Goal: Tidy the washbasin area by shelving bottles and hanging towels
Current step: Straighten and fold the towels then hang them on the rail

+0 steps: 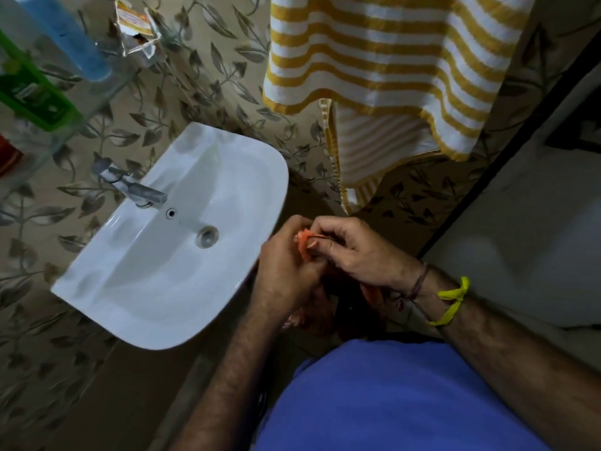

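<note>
Both my hands hold a small orange cloth [301,243] just right of the white washbasin [136,288]. My left hand [286,275] grips its lower part, fingers curled. My right hand [354,252] pinches its top edge between thumb and fingers. Most of the cloth is hidden under my hands, with dark folds hanging below. A yellow-and-white striped towel [383,60] hangs on the wall above. On a glass shelf [97,89] at the upper left stand a blue bottle [68,37] and a green bottle [29,89].
A metal tap [136,190] sits at the basin's back, above the drain [207,236]. A red item [8,157] shows at the far left edge. The wall carries leaf-patterned tiles. A dark door frame [507,157] and a pale surface lie to the right.
</note>
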